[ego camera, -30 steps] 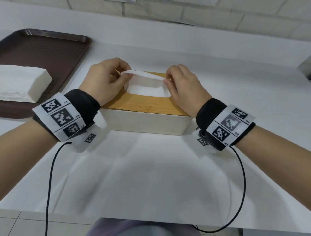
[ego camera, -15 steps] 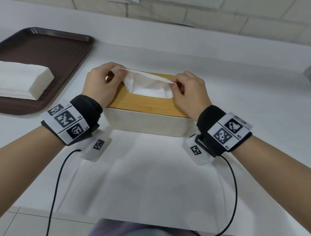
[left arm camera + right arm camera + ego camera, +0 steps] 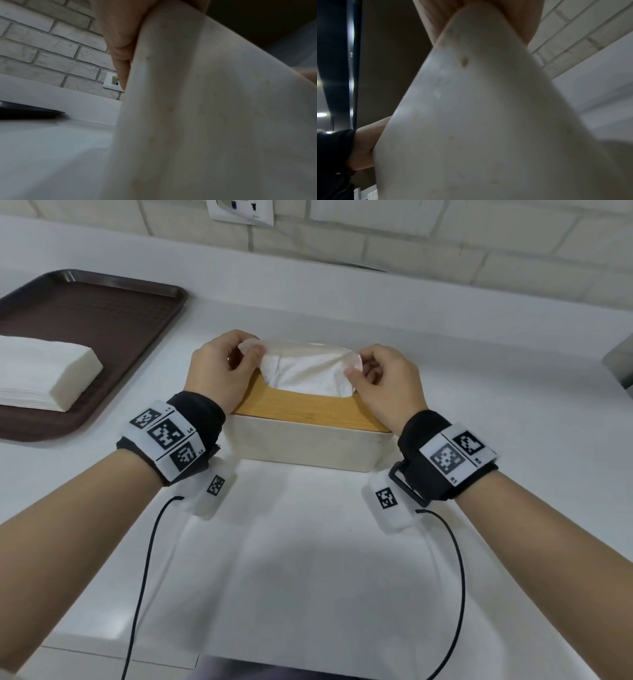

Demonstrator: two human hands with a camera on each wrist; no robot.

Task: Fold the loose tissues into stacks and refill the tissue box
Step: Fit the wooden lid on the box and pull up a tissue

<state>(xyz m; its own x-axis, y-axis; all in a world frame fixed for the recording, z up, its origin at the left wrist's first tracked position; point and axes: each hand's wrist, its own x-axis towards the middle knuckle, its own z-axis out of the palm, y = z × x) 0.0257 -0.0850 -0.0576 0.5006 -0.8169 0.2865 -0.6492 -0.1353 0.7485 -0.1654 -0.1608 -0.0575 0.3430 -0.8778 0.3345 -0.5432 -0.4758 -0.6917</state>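
Note:
A white tissue box with a bamboo lid stands in the middle of the counter. A white tissue rises out of the lid's slot. My left hand pinches its left top corner and my right hand pinches its right top corner, stretching it between them. Both wrist views are filled by the box's pale wall, with my palms above it. A stack of folded tissues lies on the brown tray at the left.
A white brick wall with a socket plate runs along the back of the counter. A grey object sits at the right edge. Black cables hang from both wristbands over the counter's front edge.
Both hands have lifted the tissue higher out of the slot and pulled its top corners further apart; the head view has shifted upward.

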